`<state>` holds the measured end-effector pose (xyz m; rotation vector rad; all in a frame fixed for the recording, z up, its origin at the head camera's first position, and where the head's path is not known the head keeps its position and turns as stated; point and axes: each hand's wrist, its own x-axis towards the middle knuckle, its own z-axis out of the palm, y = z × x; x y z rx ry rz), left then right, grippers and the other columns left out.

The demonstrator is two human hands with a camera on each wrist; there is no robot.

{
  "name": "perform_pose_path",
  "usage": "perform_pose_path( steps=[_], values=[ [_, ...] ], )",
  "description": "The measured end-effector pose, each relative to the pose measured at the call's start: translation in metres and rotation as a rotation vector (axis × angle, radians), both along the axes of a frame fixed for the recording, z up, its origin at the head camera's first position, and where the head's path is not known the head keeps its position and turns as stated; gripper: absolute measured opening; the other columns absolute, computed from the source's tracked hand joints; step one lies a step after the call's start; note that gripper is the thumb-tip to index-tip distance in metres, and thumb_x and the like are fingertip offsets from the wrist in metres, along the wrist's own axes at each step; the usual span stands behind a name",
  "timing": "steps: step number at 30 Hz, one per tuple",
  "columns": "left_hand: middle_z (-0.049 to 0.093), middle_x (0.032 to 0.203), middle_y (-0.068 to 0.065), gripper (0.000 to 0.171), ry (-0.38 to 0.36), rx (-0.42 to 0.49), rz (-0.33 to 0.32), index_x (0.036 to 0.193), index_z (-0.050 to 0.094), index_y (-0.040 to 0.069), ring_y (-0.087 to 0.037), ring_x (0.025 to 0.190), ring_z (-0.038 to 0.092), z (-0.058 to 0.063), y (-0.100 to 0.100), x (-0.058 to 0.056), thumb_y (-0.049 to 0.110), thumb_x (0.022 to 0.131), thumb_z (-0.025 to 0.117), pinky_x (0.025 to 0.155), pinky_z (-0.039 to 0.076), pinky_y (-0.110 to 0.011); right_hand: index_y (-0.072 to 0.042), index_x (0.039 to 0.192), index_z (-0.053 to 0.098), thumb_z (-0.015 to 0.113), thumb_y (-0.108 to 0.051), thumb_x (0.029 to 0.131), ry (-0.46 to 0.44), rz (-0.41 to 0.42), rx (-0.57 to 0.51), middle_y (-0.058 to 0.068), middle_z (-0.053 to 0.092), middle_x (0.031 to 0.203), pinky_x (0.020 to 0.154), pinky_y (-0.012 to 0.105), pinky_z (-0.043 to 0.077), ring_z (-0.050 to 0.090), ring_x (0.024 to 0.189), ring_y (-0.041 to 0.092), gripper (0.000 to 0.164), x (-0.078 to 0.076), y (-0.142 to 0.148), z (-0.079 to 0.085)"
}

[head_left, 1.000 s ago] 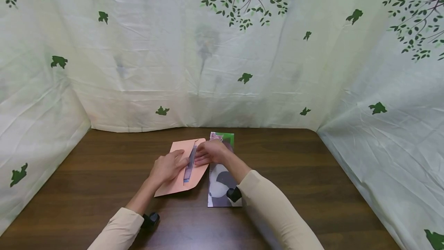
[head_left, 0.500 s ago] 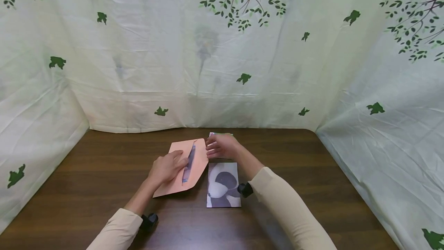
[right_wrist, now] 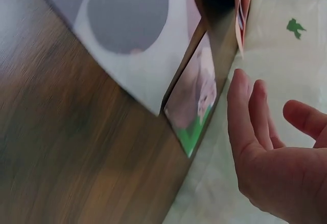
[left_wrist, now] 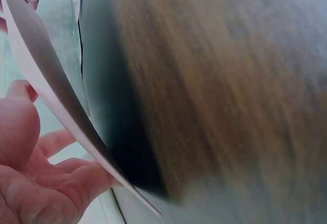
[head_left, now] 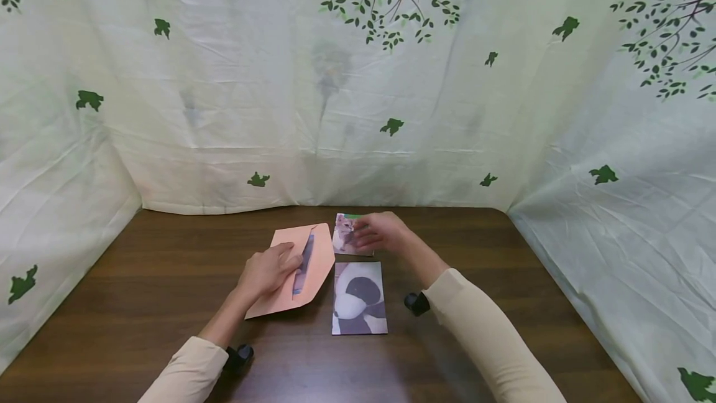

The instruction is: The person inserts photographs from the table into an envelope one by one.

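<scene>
My left hand (head_left: 268,271) grips a pink envelope (head_left: 321,269), lifted at a tilt left of the table's middle. A bluish-grey insert (head_left: 302,269) shows through the envelope's long opening. In the left wrist view the envelope (left_wrist: 56,83) appears edge-on beside the palm and fingers. My right hand (head_left: 385,232) holds nothing and hovers over a cat picture card (head_left: 343,238), covering its right part. In the right wrist view, its fingers (right_wrist: 240,109) are relaxed and apart from the cards. A larger card (head_left: 360,306) with a grey-and-white panda-like picture lies flat just nearer.
The dark wooden table (head_left: 168,278) reaches back to a pale curtain (head_left: 224,111) with green leaf prints. The curtain also stands along both sides. Black wrist cameras (head_left: 416,303) sit under both forearms.
My right hand has drawn away from the envelope's opening and moved right, past the cat card. More of both cards now shows. The left hand keeps its hold on the envelope.
</scene>
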<state>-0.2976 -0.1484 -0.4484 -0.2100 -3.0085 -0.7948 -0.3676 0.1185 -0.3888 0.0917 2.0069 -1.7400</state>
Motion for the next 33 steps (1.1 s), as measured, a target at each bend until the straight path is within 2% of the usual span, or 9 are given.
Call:
perform_pose_path(
  steps=[7, 13, 20, 27, 33],
  values=[
    [0.06, 0.14, -0.024, 0.058, -0.005, -0.006, -0.004, 0.144, 0.055, 0.002, -0.052, 0.126, 0.056, 0.001, 0.0, 0.0, 0.04, 0.101, 0.049, 0.102, 0.043, -0.062, 0.012, 0.133, 0.058, 0.05, -0.016, 0.103, 0.01, -0.041, 0.013, 0.031, 0.06, 0.134, 0.105, 0.05, 0.049, 0.062, 0.122, 0.045, 0.041, 0.004, 0.017, 0.003],
    [0.06, 0.14, -0.024, 0.057, -0.004, -0.006, -0.007, 0.144, 0.055, 0.002, -0.053, 0.125, 0.055, 0.002, 0.0, 0.0, 0.039, 0.101, 0.049, 0.101, 0.043, -0.062, 0.012, 0.135, 0.056, 0.05, -0.015, 0.103, 0.029, -0.017, 0.047, 0.035, 0.057, 0.138, 0.102, 0.048, 0.052, 0.06, 0.123, 0.048, 0.042, 0.008, 0.03, 0.003],
    [0.059, 0.14, -0.024, 0.058, -0.009, -0.004, 0.001, 0.145, 0.054, 0.003, -0.053, 0.125, 0.056, 0.0, 0.0, -0.001, 0.041, 0.101, 0.049, 0.1, 0.043, -0.062, 0.015, 0.135, 0.055, 0.05, -0.011, 0.102, 0.027, -0.012, 0.087, 0.037, 0.058, 0.134, 0.097, 0.049, 0.054, 0.068, 0.1, 0.038, 0.042, 0.014, 0.043, -0.003],
    [0.061, 0.138, -0.025, 0.057, -0.002, -0.01, -0.004, 0.143, 0.055, 0.003, -0.054, 0.122, 0.057, 0.0, 0.0, -0.001, 0.04, 0.1, 0.05, 0.098, 0.044, -0.063, 0.015, 0.134, 0.055, 0.048, -0.011, 0.103, 0.034, 0.031, 0.142, 0.035, 0.061, 0.13, 0.091, 0.046, 0.058, 0.07, 0.09, 0.03, 0.041, 0.02, 0.055, -0.014],
    [0.061, 0.138, -0.025, 0.056, -0.007, -0.011, -0.006, 0.143, 0.055, 0.003, -0.054, 0.122, 0.057, 0.002, 0.001, 0.001, 0.039, 0.1, 0.051, 0.099, 0.043, -0.063, 0.014, 0.134, 0.055, 0.048, -0.01, 0.102, -0.004, 0.046, 0.144, 0.031, 0.064, 0.126, 0.088, 0.043, 0.059, 0.066, 0.084, 0.025, 0.041, 0.023, 0.061, -0.023]
  ],
)
